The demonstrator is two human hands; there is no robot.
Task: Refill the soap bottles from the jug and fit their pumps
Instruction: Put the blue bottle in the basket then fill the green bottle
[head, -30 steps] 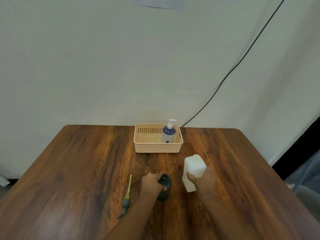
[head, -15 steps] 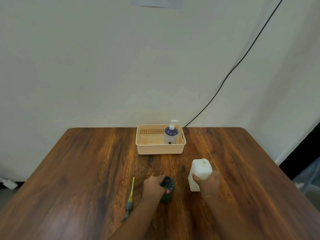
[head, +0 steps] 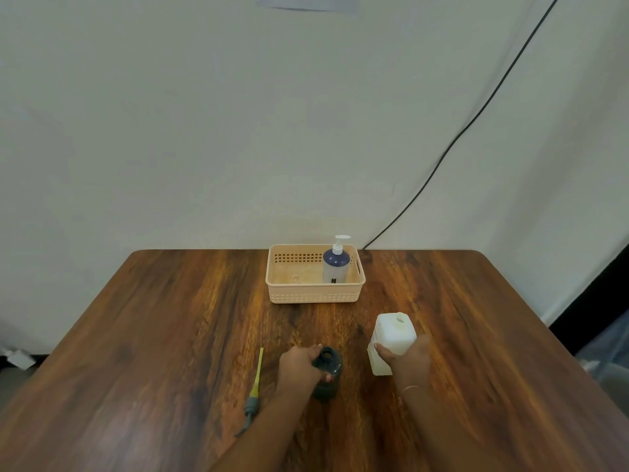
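A dark soap bottle [head: 329, 371] with an open mouth stands near the front middle of the table. My left hand [head: 299, 366] grips it from the left. Just to its right, a white jug [head: 393, 338] stands upright with its mouth uncovered, and my right hand [head: 406, 361] holds its lower side. A pump [head: 253, 390] with a grey head and a yellow-green tube lies flat on the table left of the dark bottle. Another soap bottle [head: 335, 265], blue with a white pump fitted, stands in the right end of a beige basket [head: 289, 294].
The wooden table [head: 170, 335] is pushed against a pale wall. A black cable [head: 459, 137] runs down the wall to behind the basket. The basket's left part holds nothing but its floor.
The jug has come from a tilt to upright, still in my right hand. My left hand stays on the dark bottle. The view has shifted slightly.
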